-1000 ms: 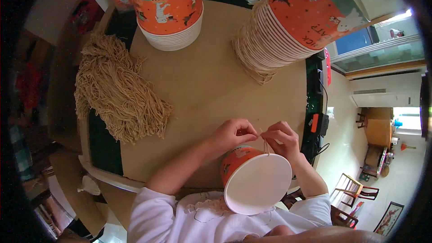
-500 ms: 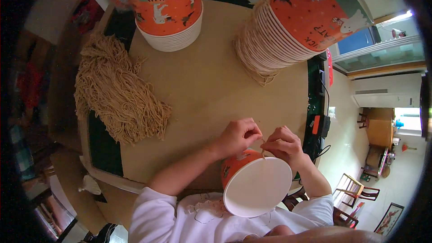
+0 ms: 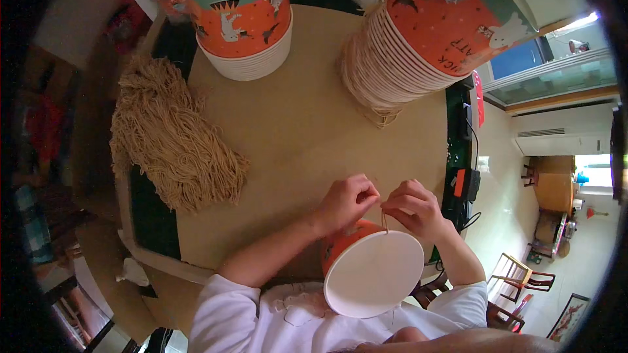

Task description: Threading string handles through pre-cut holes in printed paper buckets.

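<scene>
An orange paper bucket (image 3: 336,244) rests tilted against my shirt, its white round end (image 3: 374,274) turned up toward me. At its far rim a thin tan string (image 3: 384,221) rises to my fingers. My right hand (image 3: 417,210) pinches this string between thumb and fingers. Close beside it, my left hand (image 3: 348,203) is closed in a pinch at the string's upper part, though the strand between its fingertips is barely visible. Both hands are just above the bucket's rim.
A bundle of tan strings (image 3: 175,136) lies on the cardboard sheet (image 3: 294,137) at left. One stack of orange buckets (image 3: 242,26) stands at the back. Another stack (image 3: 418,33), with strings hanging from it, is at the back right. A black power strip (image 3: 468,184) lines the right edge.
My fingertips have drawn slightly apart, and the string between the rim and my right hand shows more plainly. The bucket has hardly moved.
</scene>
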Available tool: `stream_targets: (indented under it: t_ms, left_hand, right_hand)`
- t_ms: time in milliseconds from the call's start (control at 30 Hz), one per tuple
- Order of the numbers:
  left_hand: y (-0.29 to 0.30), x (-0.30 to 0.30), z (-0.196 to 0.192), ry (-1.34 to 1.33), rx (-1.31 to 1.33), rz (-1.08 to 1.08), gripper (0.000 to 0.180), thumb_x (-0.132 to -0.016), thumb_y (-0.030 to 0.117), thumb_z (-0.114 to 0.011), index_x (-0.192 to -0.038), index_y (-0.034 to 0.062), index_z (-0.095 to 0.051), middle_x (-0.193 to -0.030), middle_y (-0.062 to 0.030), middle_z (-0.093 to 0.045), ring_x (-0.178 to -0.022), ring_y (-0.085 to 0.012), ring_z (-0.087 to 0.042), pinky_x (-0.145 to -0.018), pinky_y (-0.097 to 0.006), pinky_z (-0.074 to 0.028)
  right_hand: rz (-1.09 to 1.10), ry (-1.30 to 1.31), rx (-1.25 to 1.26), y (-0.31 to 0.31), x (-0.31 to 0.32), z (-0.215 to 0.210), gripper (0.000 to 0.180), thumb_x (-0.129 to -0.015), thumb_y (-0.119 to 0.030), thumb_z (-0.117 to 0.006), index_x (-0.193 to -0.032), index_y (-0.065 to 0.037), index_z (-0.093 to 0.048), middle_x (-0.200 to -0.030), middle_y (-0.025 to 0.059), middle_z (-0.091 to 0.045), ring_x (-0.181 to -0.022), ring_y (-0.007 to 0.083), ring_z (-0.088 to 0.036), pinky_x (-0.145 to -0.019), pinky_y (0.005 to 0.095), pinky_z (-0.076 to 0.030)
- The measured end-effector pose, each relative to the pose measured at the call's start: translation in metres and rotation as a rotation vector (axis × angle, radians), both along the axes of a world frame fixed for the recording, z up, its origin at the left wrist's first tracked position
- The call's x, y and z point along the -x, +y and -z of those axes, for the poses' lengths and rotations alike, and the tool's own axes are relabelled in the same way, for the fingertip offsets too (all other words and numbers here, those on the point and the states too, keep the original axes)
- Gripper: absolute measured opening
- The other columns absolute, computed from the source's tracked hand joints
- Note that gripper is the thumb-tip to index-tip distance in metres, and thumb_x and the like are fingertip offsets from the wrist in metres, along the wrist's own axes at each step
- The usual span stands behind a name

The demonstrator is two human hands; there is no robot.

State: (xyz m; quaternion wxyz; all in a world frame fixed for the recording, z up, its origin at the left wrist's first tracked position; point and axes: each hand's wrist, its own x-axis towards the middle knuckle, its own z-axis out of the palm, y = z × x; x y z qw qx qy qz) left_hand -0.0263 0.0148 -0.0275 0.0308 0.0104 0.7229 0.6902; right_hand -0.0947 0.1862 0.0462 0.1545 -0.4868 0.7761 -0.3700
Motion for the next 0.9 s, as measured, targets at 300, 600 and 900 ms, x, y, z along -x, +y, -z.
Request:
stream_targets:
  t_ms: [300, 600, 900]
  left_hand:
    - [-0.001, 0.0, 0.0, -0.017, -0.033, -0.006, 0.012, -0.079, 0.012, -0.062, -0.077, -0.0003, -0.06, -0.074, -0.0106, -0.056, -0.064, -0.0193, -0.057, -0.058, -0.031, -0.046]
    - [0.001, 0.003, 0.001, 0.062, 0.043, -0.036, 0.011, -0.079, 0.01, -0.061, -0.076, -0.0002, -0.059, -0.075, -0.0124, -0.056, -0.064, -0.0257, -0.058, -0.058, -0.034, -0.046]
    - [0.002, 0.009, 0.015, 0.104, 0.218, -0.152, 0.01, -0.078, 0.01, -0.063, -0.075, 0.0006, -0.059, -0.078, -0.0127, -0.058, -0.071, -0.0293, -0.058, -0.063, -0.036, -0.046]
  right_hand:
    - [-0.058, 0.068, -0.018, 0.0, 0.007, 0.007, 0.023, -0.065, -0.003, -0.071, -0.086, -0.007, -0.063, -0.083, 0.0052, -0.058, -0.076, 0.0225, -0.055, -0.067, 0.0337, -0.043]
    - [-0.109, 0.058, 0.038, 0.001, 0.005, 0.0, 0.018, -0.065, -0.007, -0.071, -0.082, -0.009, -0.065, -0.083, 0.0032, -0.059, -0.074, 0.0197, -0.056, -0.065, 0.0323, -0.042]
    - [-0.266, -0.083, 0.099, -0.004, 0.004, -0.017, 0.012, -0.07, -0.01, -0.07, -0.081, -0.009, -0.066, -0.08, 0.0024, -0.06, -0.075, 0.0186, -0.058, -0.065, 0.0319, -0.043]
